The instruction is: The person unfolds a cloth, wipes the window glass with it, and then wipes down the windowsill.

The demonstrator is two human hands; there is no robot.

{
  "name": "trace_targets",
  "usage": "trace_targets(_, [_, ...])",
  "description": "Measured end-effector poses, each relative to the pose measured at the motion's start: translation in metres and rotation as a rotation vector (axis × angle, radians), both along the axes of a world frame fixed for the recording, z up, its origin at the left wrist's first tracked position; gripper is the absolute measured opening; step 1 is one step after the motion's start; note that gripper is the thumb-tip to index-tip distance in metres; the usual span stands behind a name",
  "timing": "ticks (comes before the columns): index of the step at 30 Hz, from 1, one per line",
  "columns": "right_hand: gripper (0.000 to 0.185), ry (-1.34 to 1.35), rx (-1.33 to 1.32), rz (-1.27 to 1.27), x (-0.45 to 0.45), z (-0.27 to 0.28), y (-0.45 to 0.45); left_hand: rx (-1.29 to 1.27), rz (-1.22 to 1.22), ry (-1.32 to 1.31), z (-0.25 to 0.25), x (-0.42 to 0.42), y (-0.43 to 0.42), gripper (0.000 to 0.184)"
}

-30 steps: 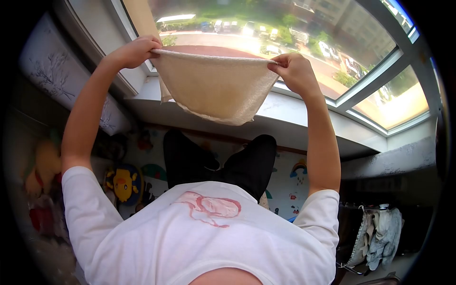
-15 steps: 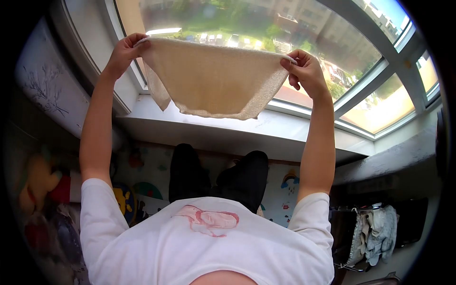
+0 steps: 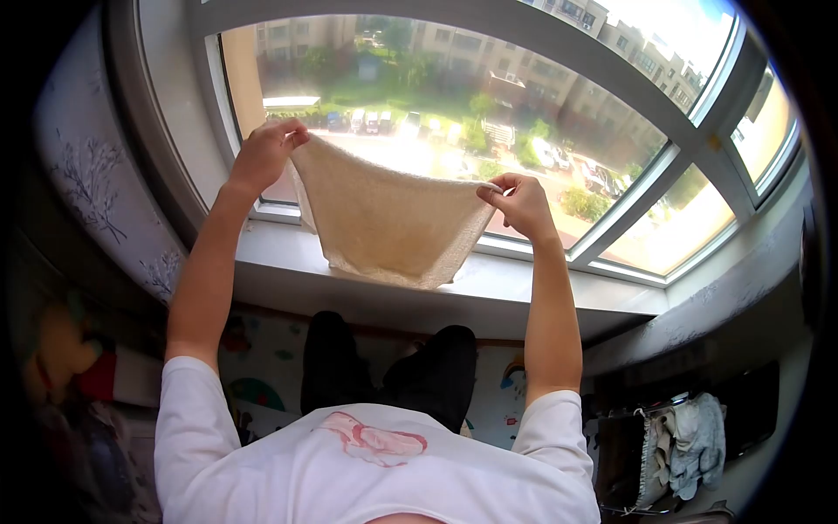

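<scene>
A beige towel (image 3: pixel 393 214) hangs between my two hands in front of the window, its lower edge over the white windowsill. At its upper left corner my left hand (image 3: pixel 264 155) is closed, pinching the cloth between thumb and fingers. My right hand (image 3: pixel 524 203) grips the upper right corner the same way, a little lower than the left. The top edge sags slightly between them, and light from outside shows through the weave.
Beyond the sill (image 3: pixel 559 284) is a large window with a grey-white frame (image 3: pixel 698 144). A patterned curtain (image 3: pixel 92 188) hangs at the left. At lower right, a drying rack bears grey and white cloths (image 3: pixel 694 441). A patterned mat (image 3: pixel 275 358) covers the floor.
The towel and both hands are lower in view and closer together. The towel's top edge, nearly taut before, now sags. The view has tilted up, showing more of the buildings outside.
</scene>
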State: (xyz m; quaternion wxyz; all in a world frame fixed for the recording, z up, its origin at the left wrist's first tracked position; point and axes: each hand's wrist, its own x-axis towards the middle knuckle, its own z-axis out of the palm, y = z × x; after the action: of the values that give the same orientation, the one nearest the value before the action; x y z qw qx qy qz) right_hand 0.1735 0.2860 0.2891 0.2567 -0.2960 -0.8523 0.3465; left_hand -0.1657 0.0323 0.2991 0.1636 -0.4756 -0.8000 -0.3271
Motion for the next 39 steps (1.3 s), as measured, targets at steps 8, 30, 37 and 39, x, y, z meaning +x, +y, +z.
trace_targets(8, [0.037,0.133,-0.51,-0.163,-0.024,-0.042,-0.02,0.546,-0.251,-0.959,-0.009,0.035,0.028,0.026])
trace_targets(30, [0.07,0.57,1.311,-0.095,-0.145,0.164,0.091,0.565,-0.4,0.58,0.167,0.023,0.185,0.091])
trace_targets(37, [0.079,0.305,1.621,-0.176,-0.172,0.163,0.073,0.519,-0.298,0.488,0.162,0.011,0.198,0.076])
trace_targets(39, [0.079,0.378,1.576,-0.181,-0.203,0.16,0.081,0.549,-0.228,0.594,0.167,-0.003,0.206,0.078])
